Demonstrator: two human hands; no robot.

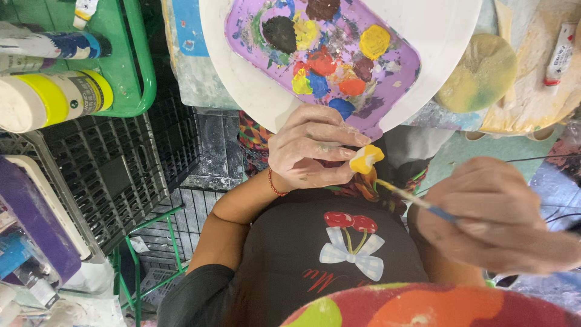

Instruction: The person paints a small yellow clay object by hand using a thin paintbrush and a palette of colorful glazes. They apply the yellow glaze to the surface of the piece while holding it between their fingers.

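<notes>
— Holding a small figurine [366, 158] pinched in the left hand [308, 148], just below the purple palette [387, 72]; mostly yellow already, with some white showing at the top.
— Right hand [496, 218]?
— Closed around a thin brush [417, 201]; tip just beside the figurine's underside, touching or not, hard to tell.
— Left to do?
— Probably the remaining white patch; far side hidden, so cannot judge there; plenty of yellow paint [375, 41] on the palette.
</notes>
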